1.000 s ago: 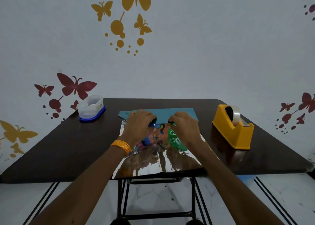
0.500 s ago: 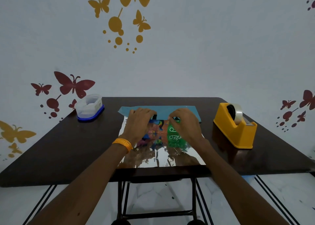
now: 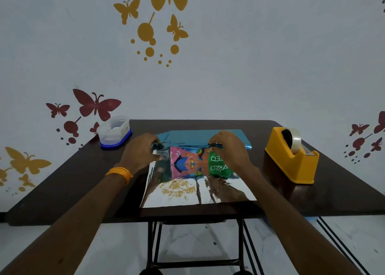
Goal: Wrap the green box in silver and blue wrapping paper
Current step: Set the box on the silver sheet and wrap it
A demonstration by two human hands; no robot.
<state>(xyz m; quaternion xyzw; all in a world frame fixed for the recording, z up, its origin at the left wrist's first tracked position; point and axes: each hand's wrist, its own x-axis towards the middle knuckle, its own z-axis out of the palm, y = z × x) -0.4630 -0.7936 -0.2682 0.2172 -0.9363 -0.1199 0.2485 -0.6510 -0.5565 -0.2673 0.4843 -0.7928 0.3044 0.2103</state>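
Head view: left hand [image 3: 139,154], right hand [image 3: 229,149] pinch wrapping paper [image 3: 198,195], green box [image 3: 191,163] between them.

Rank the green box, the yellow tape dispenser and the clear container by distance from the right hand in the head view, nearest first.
1. green box, partly under the right hand, table centre.
2. yellow tape dispenser, to its right.
3. clear container, far left corner.

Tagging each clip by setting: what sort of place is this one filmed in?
Probably a room in a home, set up for crafts: a pale wall with butterfly stickers, a small dark table, and a yellow tape dispenser beside the wrapping paper.
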